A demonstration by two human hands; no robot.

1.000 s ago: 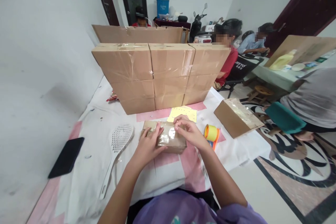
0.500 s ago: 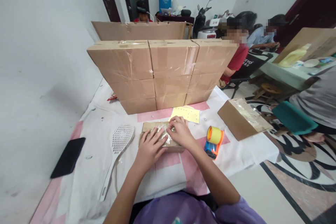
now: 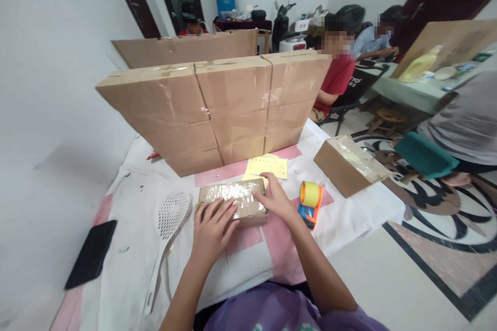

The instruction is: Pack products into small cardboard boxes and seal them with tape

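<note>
A small flat cardboard box point(image 3: 248, 191) with shiny clear tape over its top lies in front of me on the cloth. My left hand point(image 3: 213, 225) rests on the near left part of it, fingers stretched out over the top. At the box's right end is my right hand point(image 3: 275, 197), its thumb on the top and its other fingers around the far right corner. Just behind the box lies a yellow sheet with dots point(image 3: 274, 167). To the right stands a tape dispenser point(image 3: 309, 204) in orange and blue with a yellow roll.
A wall of stacked cardboard boxes point(image 3: 233, 108) stands across the table's far side. Another carton point(image 3: 341, 168) sits at the right edge. On the left lie a white slotted skimmer point(image 3: 171, 217) and a black phone-like slab point(image 3: 92, 253). Several people sit beyond, one in a red shirt point(image 3: 337, 78).
My right hand has gone from pinching at the box's top to its right end, uncovering the taped top. My left hand stays on the box. The view has shifted slightly to the right.
</note>
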